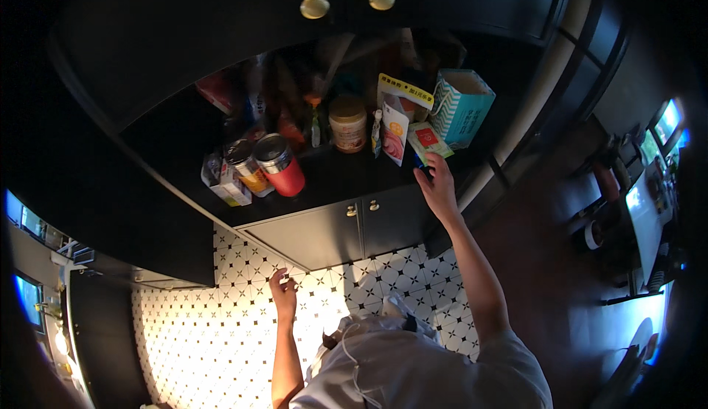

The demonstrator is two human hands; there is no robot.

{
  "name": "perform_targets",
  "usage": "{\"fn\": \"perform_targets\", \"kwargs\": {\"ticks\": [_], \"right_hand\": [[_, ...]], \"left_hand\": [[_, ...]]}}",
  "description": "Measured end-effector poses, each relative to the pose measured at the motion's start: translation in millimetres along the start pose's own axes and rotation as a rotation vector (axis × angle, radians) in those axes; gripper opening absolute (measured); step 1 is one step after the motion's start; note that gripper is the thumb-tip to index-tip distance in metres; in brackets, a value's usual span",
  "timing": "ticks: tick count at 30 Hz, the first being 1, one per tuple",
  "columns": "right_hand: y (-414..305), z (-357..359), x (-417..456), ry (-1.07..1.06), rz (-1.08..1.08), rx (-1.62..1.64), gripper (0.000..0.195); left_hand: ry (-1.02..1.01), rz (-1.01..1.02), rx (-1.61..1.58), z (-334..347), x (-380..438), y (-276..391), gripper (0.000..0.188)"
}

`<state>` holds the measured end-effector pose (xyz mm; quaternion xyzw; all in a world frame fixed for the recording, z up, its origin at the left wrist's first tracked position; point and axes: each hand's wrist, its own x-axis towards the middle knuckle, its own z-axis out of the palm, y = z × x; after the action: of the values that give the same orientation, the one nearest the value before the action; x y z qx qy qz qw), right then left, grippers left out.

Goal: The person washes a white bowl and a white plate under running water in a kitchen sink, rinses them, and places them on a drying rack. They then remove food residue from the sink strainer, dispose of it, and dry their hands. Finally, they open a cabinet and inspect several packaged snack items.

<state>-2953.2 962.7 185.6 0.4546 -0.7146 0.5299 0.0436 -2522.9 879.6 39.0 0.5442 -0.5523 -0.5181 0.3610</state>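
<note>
My right hand [438, 186] reaches over the front edge of a dark counter [337, 179], fingers apart, beside a green and white packet with a red patch [428, 139]. Whether the fingertips touch the packet is unclear. Behind it stands a teal and white paper bag [463, 109]. To the left are a white pouch with a pink picture [395, 132], a small slim packet [376, 132] and a jar with a gold-coloured lid [348, 124]. My left hand [284, 294] hangs above the tiled floor, fingers loosely bent and apart, holding nothing.
A red tumbler with a steel rim [281, 165], a second steel-rimmed container [250, 169] and a small box [228, 183] stand at the counter's left. Dark cabinet doors with round knobs [315, 7] hang above. Lower cabinet doors [315, 232] face me, over a patterned tile floor [232, 320].
</note>
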Motion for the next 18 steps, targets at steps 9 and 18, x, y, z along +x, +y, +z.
{"fn": "perform_targets", "kwargs": {"ticks": [9,18], "right_hand": [[41,53,81,-0.088,-0.033,-0.092,0.063],[72,69,102,-0.230,0.039,-0.272,0.042]], "left_hand": [[0.131,-0.184,-0.046,40,-40,14,0.037],[0.184,-0.159,-0.071,91,-60,27,0.034]]}}
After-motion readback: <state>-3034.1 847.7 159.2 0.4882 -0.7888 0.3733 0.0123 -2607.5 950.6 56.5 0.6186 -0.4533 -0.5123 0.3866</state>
